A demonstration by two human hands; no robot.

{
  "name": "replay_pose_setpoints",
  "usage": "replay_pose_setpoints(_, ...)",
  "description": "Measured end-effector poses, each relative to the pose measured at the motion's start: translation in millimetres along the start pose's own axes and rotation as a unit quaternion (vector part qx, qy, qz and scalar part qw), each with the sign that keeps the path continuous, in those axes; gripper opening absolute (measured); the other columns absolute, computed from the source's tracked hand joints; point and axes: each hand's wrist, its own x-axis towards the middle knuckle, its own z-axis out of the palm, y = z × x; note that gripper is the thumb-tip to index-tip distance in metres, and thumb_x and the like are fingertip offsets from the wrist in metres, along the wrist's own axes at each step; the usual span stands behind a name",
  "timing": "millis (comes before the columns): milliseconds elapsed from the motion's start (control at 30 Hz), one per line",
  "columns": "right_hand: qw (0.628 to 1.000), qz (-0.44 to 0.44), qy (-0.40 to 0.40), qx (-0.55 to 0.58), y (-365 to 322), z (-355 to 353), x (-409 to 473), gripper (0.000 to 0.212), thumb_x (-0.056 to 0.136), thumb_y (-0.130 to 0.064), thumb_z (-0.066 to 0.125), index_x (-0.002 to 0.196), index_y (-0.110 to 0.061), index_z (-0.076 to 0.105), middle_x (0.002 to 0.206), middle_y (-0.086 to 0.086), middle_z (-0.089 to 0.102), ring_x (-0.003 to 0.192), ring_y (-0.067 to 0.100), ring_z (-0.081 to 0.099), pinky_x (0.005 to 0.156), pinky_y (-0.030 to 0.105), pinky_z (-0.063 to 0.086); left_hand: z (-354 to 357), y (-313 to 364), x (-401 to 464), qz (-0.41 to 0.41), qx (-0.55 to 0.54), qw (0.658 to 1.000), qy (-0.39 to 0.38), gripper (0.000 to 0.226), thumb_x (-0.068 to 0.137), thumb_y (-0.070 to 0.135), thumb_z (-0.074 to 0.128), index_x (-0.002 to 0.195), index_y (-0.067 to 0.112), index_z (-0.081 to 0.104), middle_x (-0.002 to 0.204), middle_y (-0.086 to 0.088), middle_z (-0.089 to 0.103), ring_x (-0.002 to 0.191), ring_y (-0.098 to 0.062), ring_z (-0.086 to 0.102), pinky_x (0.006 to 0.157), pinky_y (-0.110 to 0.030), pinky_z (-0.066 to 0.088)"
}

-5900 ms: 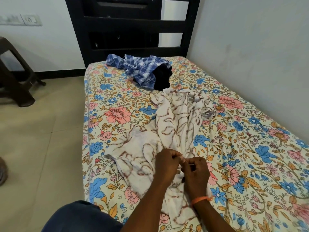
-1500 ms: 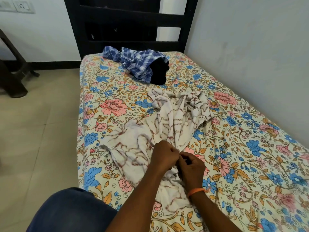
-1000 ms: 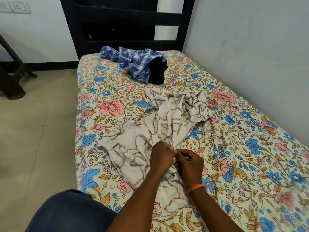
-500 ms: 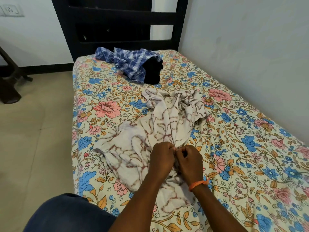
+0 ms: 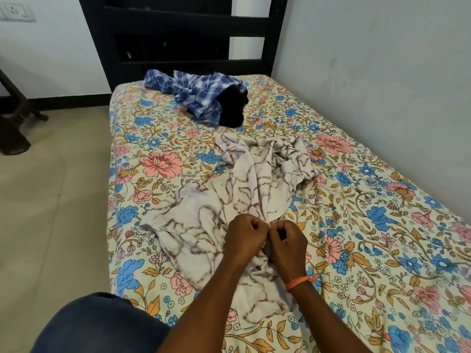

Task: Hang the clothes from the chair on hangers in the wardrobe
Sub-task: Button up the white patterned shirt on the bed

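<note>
1. While it lies spread on the flowered bedsheet (image 5: 382, 225), the white patterned shirt (image 5: 244, 189) is pinched at its front by both hands: left hand (image 5: 246, 236) and right hand (image 5: 288, 244), fingers curled, knuckles touching.
2. A blue checked shirt (image 5: 198, 93) and a black garment (image 5: 233, 108) lie together near the dark headboard (image 5: 178, 47).
3. A dark chair (image 5: 12, 110) stands on the floor at left.

Bed (image 5: 382, 250) with floral sheet against pale wall (image 5: 382, 72). Black slatted headboard (image 5: 188, 47) at far end. Dark wooden furniture leg (image 5: 12, 115) on tiled floor (image 5: 51, 200), left. Wall socket (image 5: 14, 11) upper left.
</note>
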Motion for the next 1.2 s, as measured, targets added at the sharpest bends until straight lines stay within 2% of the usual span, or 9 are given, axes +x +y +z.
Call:
replay_pose_setpoints(200, 0.999, -0.037, -0.003, -0.005, -3, 2, -4, 0.015, 0.083, -0.012, 0.068, 0.069, -0.012, 0.06, 0.07, -0.004, 0.058, 0.065, 0.01, 0.053, 0.058, 0.016, 0.04, -5, 0, 4, -0.001, 0.003, 1.0, 0.004, 0.027, 0.083, 0.02, 0.061, 0.063, 0.002, 0.061, 0.066, -0.02, 0.064, 0.05, -0.021, 0.054, 0.046, -0.04, 0.049)
replay_pose_setpoints(333, 0.999, 0.017, -0.004, 0.036, -3, 1, -3, 0.018, 0.082, -0.005, 0.071, 0.07, -0.015, 0.064, 0.068, -0.003, 0.063, 0.062, 0.007, 0.057, 0.058, 0.013, 0.044, -4, -8, 9, -0.025, -0.023, 0.998, -0.055, 0.026, 0.086, 0.022, 0.053, 0.07, 0.002, 0.058, 0.06, -0.013, 0.052, 0.053, -0.022, 0.048, 0.047, -0.03, 0.035)
replay_pose_setpoints(467, 0.989, 0.118, -0.003, 0.09, -3, 0, 4, 0.014, 0.082, -0.006, 0.07, 0.072, -0.016, 0.071, 0.069, 0.002, 0.07, 0.068, 0.021, 0.065, 0.066, 0.031, 0.053, 0, -12, 12, -0.043, -0.025, 0.995, -0.084, 0.025, 0.088, 0.027, 0.051, 0.065, 0.018, 0.055, 0.061, -0.007, 0.054, 0.054, -0.022, 0.049, 0.042, -0.023, 0.034)
replay_pose_setpoints(567, 0.976, 0.17, -0.036, 0.131, -6, -6, 11, 0.013, 0.085, -0.005, 0.067, 0.074, -0.009, 0.073, 0.067, 0.008, 0.068, 0.061, 0.022, 0.059, 0.059, 0.033, 0.051, 2, -10, 12, -0.035, 0.037, 0.996, -0.076, 0.025, 0.084, 0.039, 0.047, 0.066, 0.023, 0.051, 0.064, 0.003, 0.055, 0.065, -0.023, 0.055, 0.064, -0.038, 0.048)
replay_pose_setpoints(667, 0.935, 0.263, -0.043, 0.232, -10, -13, 27, 0.018, 0.09, -0.014, 0.066, 0.078, -0.001, 0.066, 0.064, 0.014, 0.058, 0.051, 0.022, 0.049, 0.048, 0.029, 0.047, 3, -7, 10, 0.028, 0.258, 0.966, -0.013, 0.023, 0.088, 0.04, 0.046, 0.076, 0.023, 0.056, 0.078, 0.006, 0.061, 0.087, -0.021, 0.058, 0.09, -0.041, 0.036)
replay_pose_setpoints(767, 0.921, 0.296, -0.041, 0.248, -7, -14, 50, 0.027, 0.087, -0.028, 0.075, 0.08, -0.004, 0.064, 0.059, 0.011, 0.059, 0.044, 0.021, 0.052, 0.05, 0.032, 0.051, 0, -4, 9, 0.062, 0.334, 0.94, 0.007, 0.025, 0.086, 0.042, 0.046, 0.084, 0.023, 0.062, 0.089, 0.004, 0.065, 0.095, -0.021, 0.058, 0.09, -0.041, 0.033)
replay_pose_setpoints(933, 0.932, 0.268, 0.016, 0.244, 0, -1, 75, 0.006, 0.086, -0.008, 0.073, 0.082, -0.008, 0.069, 0.063, 0.018, 0.063, 0.043, 0.026, 0.057, 0.05, 0.032, 0.052, -4, 2, 15, 0.102, 0.324, 0.937, 0.079, 0.036, 0.084, 0.054, 0.04, 0.067, 0.024, 0.051, 0.073, 0.006, 0.057, 0.086, -0.02, 0.058, 0.085, -0.042, 0.034)
replay_pose_setpoints(1100, 0.91, 0.281, 0.037, 0.303, 11, 7, 65, 0.002, 0.091, -0.001, 0.064, 0.091, -0.002, 0.065, 0.057, 0.012, 0.058, 0.04, 0.018, 0.054, 0.04, 0.024, 0.045, 14, 22, 45, 0.068, 0.319, 0.937, 0.123, 0.064, 0.081, 0.081, 0.034, 0.092, 0.024, 0.061, 0.089, 0.004, 0.066, 0.094, -0.021, 0.059, 0.089, -0.045, 0.035)
replay_pose_setpoints(1200, 0.896, 0.299, 0.028, 0.327, 14, 5, 66, 0.007, 0.093, 0.001, 0.058, 0.099, -0.002, 0.062, 0.063, 0.016, 0.06, 0.04, 0.015, 0.053, 0.037, 0.022, 0.042, 28, 33, 66, 0.036, 0.36, 0.928, 0.083, 0.05, 0.088, 0.064, 0.048, 0.108, 0.02, 0.062, 0.106, -0.002, 0.066, 0.108, -0.026, 0.057, 0.095, -0.044, 0.036)
